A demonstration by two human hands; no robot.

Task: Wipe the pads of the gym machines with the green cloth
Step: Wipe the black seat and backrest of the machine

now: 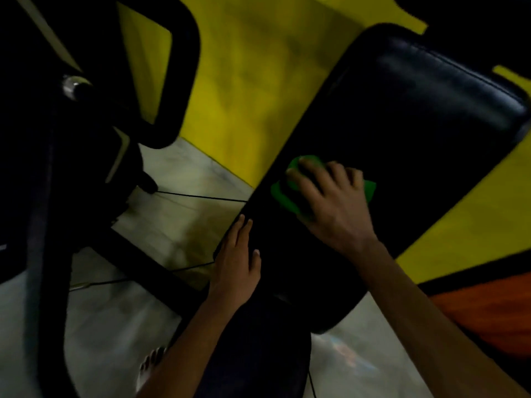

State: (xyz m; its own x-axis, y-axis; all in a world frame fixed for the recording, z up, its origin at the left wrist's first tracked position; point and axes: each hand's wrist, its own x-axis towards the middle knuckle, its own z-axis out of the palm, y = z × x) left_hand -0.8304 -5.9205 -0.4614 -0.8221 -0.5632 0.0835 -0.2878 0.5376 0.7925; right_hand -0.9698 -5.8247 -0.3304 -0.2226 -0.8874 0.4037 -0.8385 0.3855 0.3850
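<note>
A long black padded bench pad (402, 124) runs from lower centre to upper right. The green cloth (283, 193) lies on the pad's middle, mostly covered by my right hand (327, 196), which presses down on it with spread fingers. My left hand (238, 262) rests flat on the pad's left edge, fingers straight, holding nothing. The picture is dim and blurred.
Black machine frame tubes (48, 225) and a curved bar (186, 67) stand at the left, with a chrome knob (73, 84). Thin cables (201, 196) cross the grey floor (100, 326). A yellow wall (244, 81) lies behind; an orange patch (488, 311) is at the right. A bare foot (149, 366) shows below.
</note>
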